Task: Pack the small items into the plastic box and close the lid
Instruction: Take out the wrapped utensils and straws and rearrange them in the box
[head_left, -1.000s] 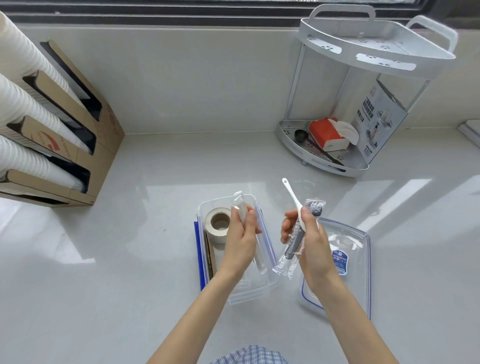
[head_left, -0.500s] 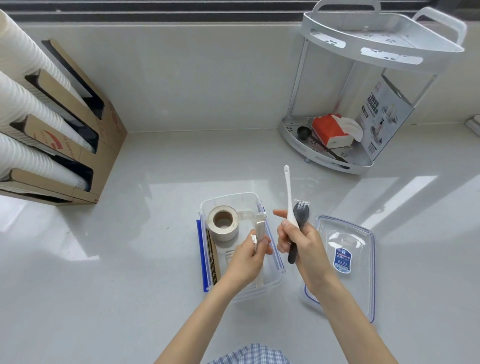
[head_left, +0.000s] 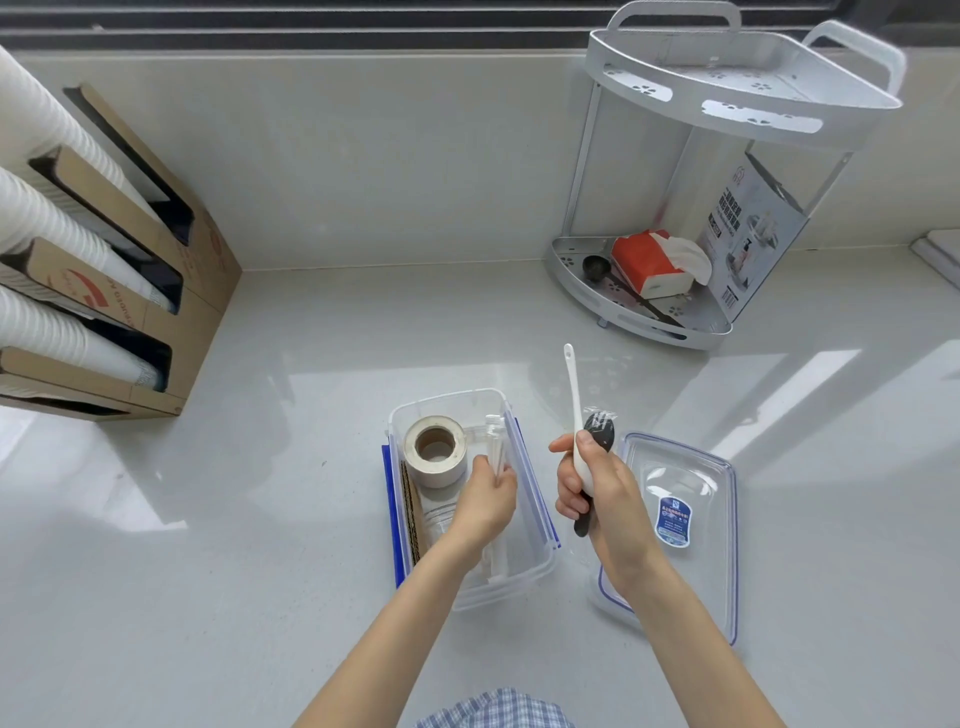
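Clear plastic box (head_left: 524, 571), left hand (head_left: 485, 501) fingers around a clear tube (head_left: 493, 441), right hand (head_left: 602, 491) fingers gripping white spoon (head_left: 574, 395), wrapped black fork (head_left: 597, 434).

The clear plastic box (head_left: 470, 499) stands open on the counter, blue latches along its long sides. Inside sit a roll of tape (head_left: 435, 450) at the far end and a clear wrapped item (head_left: 494, 451). Its clear, blue-rimmed lid (head_left: 691, 514) lies just right, labelled. A white spoon (head_left: 575, 410) and a wrapped black fork (head_left: 597, 434) stand upright between them.
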